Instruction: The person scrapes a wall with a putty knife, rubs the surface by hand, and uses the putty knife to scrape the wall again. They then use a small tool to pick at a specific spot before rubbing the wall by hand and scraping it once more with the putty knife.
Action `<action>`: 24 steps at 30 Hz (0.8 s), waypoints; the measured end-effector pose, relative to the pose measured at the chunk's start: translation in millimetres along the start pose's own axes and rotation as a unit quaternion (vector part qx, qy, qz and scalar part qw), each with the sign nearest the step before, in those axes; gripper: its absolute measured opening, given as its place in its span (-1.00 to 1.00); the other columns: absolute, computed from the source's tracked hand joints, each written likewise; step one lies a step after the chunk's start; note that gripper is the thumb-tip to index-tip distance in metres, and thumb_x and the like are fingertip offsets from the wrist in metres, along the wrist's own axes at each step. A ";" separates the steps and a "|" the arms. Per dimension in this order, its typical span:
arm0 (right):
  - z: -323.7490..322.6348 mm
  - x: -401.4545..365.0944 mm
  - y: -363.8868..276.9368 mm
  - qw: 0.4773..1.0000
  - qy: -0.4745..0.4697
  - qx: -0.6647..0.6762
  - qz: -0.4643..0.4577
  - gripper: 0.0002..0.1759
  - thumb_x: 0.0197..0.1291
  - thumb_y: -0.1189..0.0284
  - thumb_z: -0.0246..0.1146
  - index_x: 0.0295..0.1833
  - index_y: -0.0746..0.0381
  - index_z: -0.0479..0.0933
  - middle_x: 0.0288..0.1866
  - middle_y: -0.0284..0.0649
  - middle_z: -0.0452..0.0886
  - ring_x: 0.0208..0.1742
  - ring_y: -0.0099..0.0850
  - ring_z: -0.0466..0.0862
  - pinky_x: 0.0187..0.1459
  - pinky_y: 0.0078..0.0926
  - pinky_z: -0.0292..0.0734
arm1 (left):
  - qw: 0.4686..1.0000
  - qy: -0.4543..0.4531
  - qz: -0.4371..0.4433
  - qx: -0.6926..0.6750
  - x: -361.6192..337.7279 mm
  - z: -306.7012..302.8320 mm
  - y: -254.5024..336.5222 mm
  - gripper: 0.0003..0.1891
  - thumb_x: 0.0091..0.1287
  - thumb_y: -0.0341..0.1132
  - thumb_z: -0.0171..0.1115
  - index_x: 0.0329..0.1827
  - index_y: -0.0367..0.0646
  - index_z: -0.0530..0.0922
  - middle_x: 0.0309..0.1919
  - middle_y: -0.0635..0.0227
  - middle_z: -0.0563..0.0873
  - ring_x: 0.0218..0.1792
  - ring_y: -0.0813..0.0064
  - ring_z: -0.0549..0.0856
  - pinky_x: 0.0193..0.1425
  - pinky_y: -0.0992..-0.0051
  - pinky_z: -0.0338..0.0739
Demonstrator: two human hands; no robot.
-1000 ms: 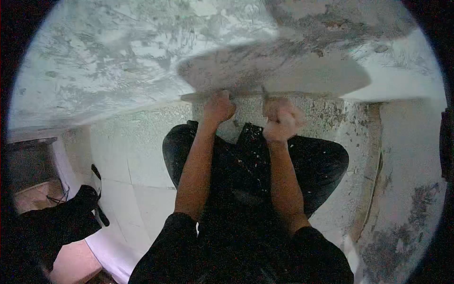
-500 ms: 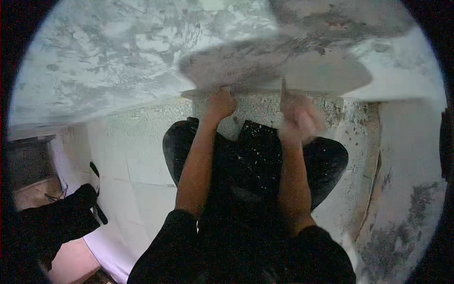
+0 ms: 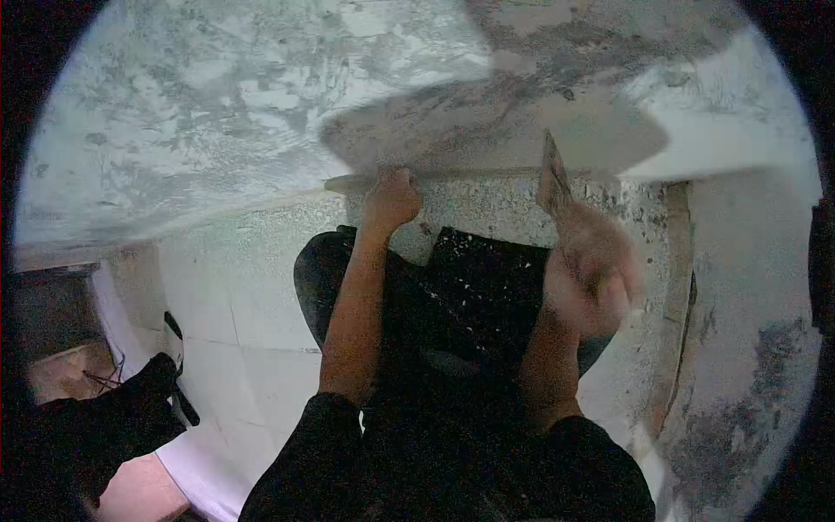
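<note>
My right hand (image 3: pixel 596 270), blurred by motion, is wrapped round a flat, pointed scraper-like tool (image 3: pixel 554 178). The tool's blade points up toward the patchy grey and white wall (image 3: pixel 400 61) and looks apart from it. My left hand (image 3: pixel 394 202) is closed in a fist near the foot of the wall, above my left knee. Whatever it grips, if anything, is hidden. Both hands are above my dark trousers (image 3: pixel 487 278), which are dotted with white specks.
Whitish tiled floor (image 3: pixel 261 357) lies around my legs, speckled with debris near the wall's foot. At the right stands another stained wall (image 3: pixel 739 304). At the lower left are another person's dark-clothed leg (image 3: pixel 113 426) and a pink object (image 3: pixel 139 487).
My right hand has moved right and back toward my body with the tool, whose blade now shows more fully. The left hand has shifted slightly left and stays closed.
</note>
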State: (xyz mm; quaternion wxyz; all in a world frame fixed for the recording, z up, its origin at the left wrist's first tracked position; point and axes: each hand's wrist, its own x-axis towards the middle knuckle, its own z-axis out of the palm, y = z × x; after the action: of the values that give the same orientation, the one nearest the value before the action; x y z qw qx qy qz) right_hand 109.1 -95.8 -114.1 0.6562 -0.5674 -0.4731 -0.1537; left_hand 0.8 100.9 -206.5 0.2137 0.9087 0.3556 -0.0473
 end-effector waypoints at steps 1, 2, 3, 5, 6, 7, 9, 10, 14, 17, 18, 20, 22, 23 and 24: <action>-1.5 5.9 5.4 0.987 -0.017 -0.158 -0.033 -0.74 0.05 0.39 0.00 -0.42 0.36 0.50 -0.57 -0.17 0.50 -0.61 -0.35 0.49 -0.56 -0.46 0.37 | 1.000 -0.002 0.003 0.000 -4.8 2.8 0.9 -0.64 0.20 -0.19 -0.05 -0.07 -0.27 0.45 -0.10 -0.04 0.54 -0.02 -0.01 0.50 0.09 0.18 0.36; 20.3 -7.5 26.2 0.981 0.160 -0.083 0.077 -0.64 0.06 0.26 0.00 -0.67 0.24 0.21 -0.64 -0.22 0.32 -0.57 -0.39 0.34 -0.42 -0.35 0.30 | 0.994 0.075 0.077 0.029 -9.5 5.6 1.3 -0.65 0.20 -0.19 -0.04 -0.08 -0.26 0.45 -0.11 -0.01 0.54 -0.04 -0.01 0.51 0.11 0.18 0.33; 6.3 -16.6 34.0 0.981 0.162 -0.084 0.071 -0.64 0.06 0.26 0.00 -0.67 0.24 0.21 -0.64 -0.22 0.32 -0.57 -0.39 0.34 -0.42 -0.35 0.30 | 0.975 0.154 0.147 0.057 -7.0 7.6 2.5 -0.67 0.20 -0.19 -0.04 -0.09 -0.24 0.45 -0.12 0.01 0.53 -0.06 -0.01 0.51 0.14 0.18 0.31; -8.3 -4.5 8.1 0.926 0.075 0.341 0.144 -0.63 0.08 0.15 0.04 -0.55 0.24 0.32 -0.59 -0.26 0.32 -0.49 -0.39 0.35 -0.34 -0.37 0.30 | 0.976 0.066 0.135 0.158 -3.7 -3.5 9.1 -0.64 0.22 -0.18 -0.07 -0.04 -0.24 0.44 -0.07 -0.01 0.51 -0.02 -0.01 0.49 0.17 0.16 0.27; -9.9 -3.8 10.8 0.926 0.072 0.343 0.144 -0.63 0.08 0.15 0.04 -0.55 0.24 0.32 -0.59 -0.26 0.32 -0.49 -0.39 0.35 -0.34 -0.37 0.30 | 0.960 -0.026 0.117 0.253 -2.9 -7.5 10.1 -0.62 0.25 -0.17 -0.09 0.01 -0.24 0.42 -0.02 -0.03 0.49 0.02 -0.01 0.47 0.21 0.15 0.23; -11.0 -2.6 14.8 0.966 0.046 0.201 0.157 -0.61 0.05 0.10 0.07 -0.47 0.25 0.36 -0.59 -0.26 0.33 -0.48 -0.36 0.38 -0.27 -0.33 0.34 | 0.960 -0.023 0.115 0.253 8.1 -3.7 4.0 -0.62 0.25 -0.17 -0.09 0.01 -0.24 0.42 -0.02 -0.03 0.49 0.02 -0.01 0.47 0.21 0.15 0.23; -17.7 -11.0 12.3 0.977 0.000 -0.099 0.187 -0.50 0.01 -0.02 0.12 -0.33 0.27 0.44 -0.58 -0.27 0.34 -0.44 -0.30 0.43 -0.13 -0.26 0.40 | 0.984 -0.150 0.038 0.090 24.7 24.2 -15.3 -0.61 0.27 -0.19 -0.11 0.04 -0.26 0.40 0.05 -0.03 0.46 0.09 -0.02 0.42 0.26 0.14 0.16; -15.5 -15.8 16.1 0.978 0.007 -0.103 0.183 -0.50 0.01 -0.02 0.12 -0.33 0.27 0.44 -0.58 -0.27 0.34 -0.44 -0.30 0.43 -0.13 -0.26 0.40 | 0.984 -0.147 0.045 0.093 23.3 35.1 -17.9 -0.61 0.27 -0.19 -0.11 0.04 -0.26 0.40 0.05 -0.03 0.46 0.09 -0.02 0.42 0.26 0.14 0.16; 8.9 31.3 -22.6 0.972 0.161 0.169 0.000 -0.69 0.05 0.39 0.08 -0.63 0.39 0.39 -0.77 -0.24 0.37 -0.74 -0.38 0.35 -0.68 -0.52 0.24 | 0.991 0.092 0.081 0.056 54.6 62.5 -46.3 -0.68 0.03 -0.20 0.07 -0.18 -0.13 0.56 0.00 0.05 0.50 0.04 -0.06 0.45 0.07 0.03 0.35; 6.0 27.5 -19.7 0.970 0.084 0.228 0.026 -0.66 0.04 0.35 0.05 -0.70 0.31 0.32 -0.77 -0.23 0.32 -0.69 -0.39 0.33 -0.58 -0.47 0.30 | 0.993 -0.068 -0.055 -0.078 24.0 21.2 -13.5 -0.68 0.06 -0.18 0.05 -0.17 -0.13 0.55 -0.03 0.05 0.52 0.01 -0.03 0.47 0.09 0.05 0.32; 6.9 21.8 -17.0 0.989 0.047 0.116 0.077 -0.67 -0.01 0.35 0.02 -0.73 0.25 0.27 -0.75 -0.21 0.29 -0.63 -0.38 0.33 -0.48 -0.42 0.35 | 0.998 0.040 0.047 -0.007 8.6 21.2 -11.9 -0.69 0.08 -0.18 0.05 -0.18 -0.13 0.55 -0.04 0.03 0.53 0.00 -0.03 0.48 0.10 0.06 0.31; 5.8 14.3 -14.5 0.983 0.138 0.120 0.029 -0.66 0.02 0.35 0.02 -0.73 0.25 0.25 -0.74 -0.21 0.28 -0.64 -0.40 0.31 -0.50 -0.45 0.34 | 0.976 0.151 0.144 0.060 1.7 15.4 -5.4 -0.70 0.10 -0.17 0.05 -0.18 -0.13 0.55 -0.05 0.02 0.53 -0.02 -0.03 0.49 0.11 0.07 0.30; 3.5 18.9 -10.3 0.966 0.223 0.128 -0.010 -0.64 0.05 0.34 0.02 -0.73 0.26 0.24 -0.74 -0.22 0.28 -0.66 -0.42 0.30 -0.51 -0.48 0.33 | 1.000 -0.015 0.004 -0.026 8.3 10.0 -3.3 -0.59 0.13 -0.20 -0.01 -0.08 -0.37 0.42 -0.10 -0.22 0.49 -0.01 -0.15 0.45 0.11 0.07 0.29; -3.3 30.4 -14.6 0.992 0.105 0.057 0.037 -0.69 0.04 0.33 0.03 -0.64 0.30 0.31 -0.67 -0.19 0.35 -0.62 -0.40 0.36 -0.50 -0.47 0.36 | 1.000 -0.012 0.001 -0.026 23.5 27.7 -22.8 -0.59 0.13 -0.20 -0.01 -0.08 -0.37 0.42 -0.10 -0.22 0.49 -0.01 -0.15 0.45 0.11 0.07 0.29; -13.1 36.2 -24.8 0.995 -0.015 -0.020 0.098 -0.70 0.03 0.31 0.05 -0.55 0.34 0.38 -0.59 -0.16 0.41 -0.58 -0.38 0.42 -0.49 -0.46 0.39 | 0.997 -0.044 0.056 0.018 34.0 63.8 -54.7 -0.58 0.15 -0.17 -0.03 -0.08 -0.36 0.43 -0.07 -0.20 0.48 -0.02 -0.13 0.46 0.11 0.07 0.29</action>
State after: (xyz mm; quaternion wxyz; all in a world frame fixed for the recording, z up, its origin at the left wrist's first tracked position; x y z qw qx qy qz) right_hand 114.8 -103.0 -69.3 0.6495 -0.6259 -0.4224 -0.0894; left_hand -6.2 131.2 -291.6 0.2151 0.9278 0.2937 -0.0821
